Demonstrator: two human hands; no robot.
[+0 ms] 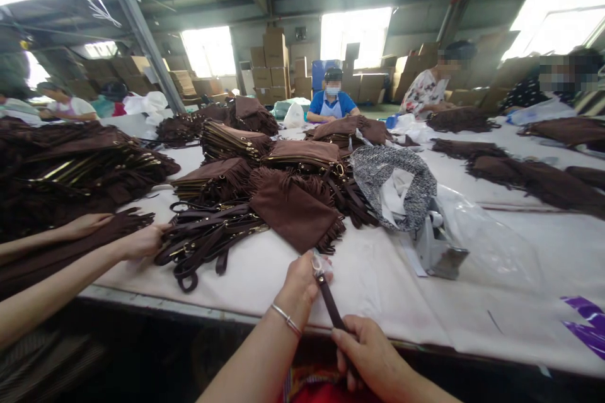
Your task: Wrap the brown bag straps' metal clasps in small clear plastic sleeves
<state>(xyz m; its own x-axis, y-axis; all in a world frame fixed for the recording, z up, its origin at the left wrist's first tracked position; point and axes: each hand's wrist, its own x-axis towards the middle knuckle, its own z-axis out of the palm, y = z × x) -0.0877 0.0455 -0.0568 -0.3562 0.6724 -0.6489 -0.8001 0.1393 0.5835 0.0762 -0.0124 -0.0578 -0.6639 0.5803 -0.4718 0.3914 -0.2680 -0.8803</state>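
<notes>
A dark brown strap with a metal clasp slants between my two hands over the table's front edge. My left hand, with a silver bangle at its wrist, is closed around the clasp end and some clear plastic. Lower and to the right, my right hand grips the strap's lower part, its fingers wrapped round it. Just beyond my left hand lies a brown fringed bag. A heap of dark straps with metal fittings sits to the left of that bag.
Stacked fringed bags stand farther back. To the right are a grey speckled cloth, clear plastic and a phone-like object. At the left, another person's hands reach over brown material. Several people sit around the white table.
</notes>
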